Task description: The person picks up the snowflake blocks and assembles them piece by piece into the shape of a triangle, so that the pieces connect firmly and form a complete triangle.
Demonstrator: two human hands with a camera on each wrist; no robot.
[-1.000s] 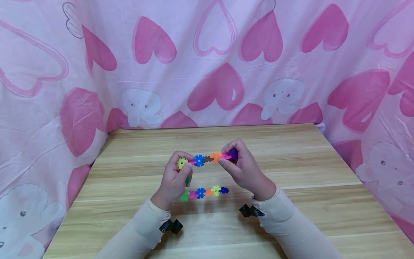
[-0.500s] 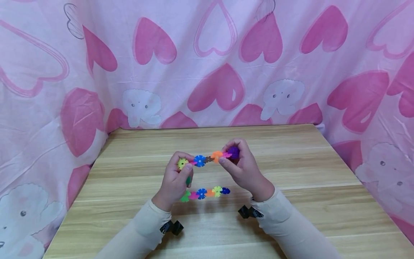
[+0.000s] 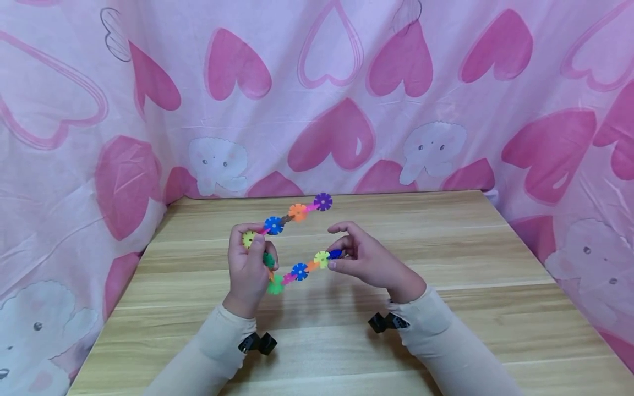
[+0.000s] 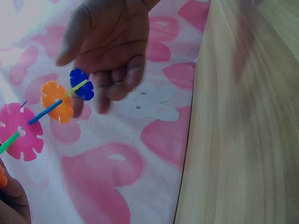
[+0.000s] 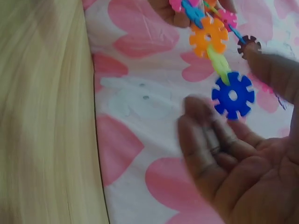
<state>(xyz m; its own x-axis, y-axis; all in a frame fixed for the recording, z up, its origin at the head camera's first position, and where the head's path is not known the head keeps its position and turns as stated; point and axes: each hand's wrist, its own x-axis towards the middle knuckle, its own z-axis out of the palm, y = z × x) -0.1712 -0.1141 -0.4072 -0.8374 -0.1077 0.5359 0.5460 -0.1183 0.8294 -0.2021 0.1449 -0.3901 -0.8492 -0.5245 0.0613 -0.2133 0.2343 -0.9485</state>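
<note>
A bent chain of interlocking plastic snowflake discs hangs in the air above the table. My left hand (image 3: 247, 275) grips it near the bend, thumb over a yellow disc (image 3: 249, 240). One arm of the chain slants up to a purple disc (image 3: 323, 202) at its free end. The other runs from a light green disc (image 3: 275, 284) past a blue disc (image 3: 299, 271) to a dark blue end disc (image 5: 233, 95). Around that end, my right hand (image 3: 369, 261) has its fingers spread and loosely bent; the right wrist view shows a gap between fingers and disc.
The wooden table (image 3: 446, 236) lies beneath both hands. A pink heart-print cloth (image 3: 327, 82) hangs behind it and along both sides. Small black cameras sit at the wrists, such as the left wrist camera (image 3: 258, 344).
My right hand has let go of the upper arm of the chain and moved down to the dark blue end. My left hand has shifted left, and the chain's arms now slant upward.
</note>
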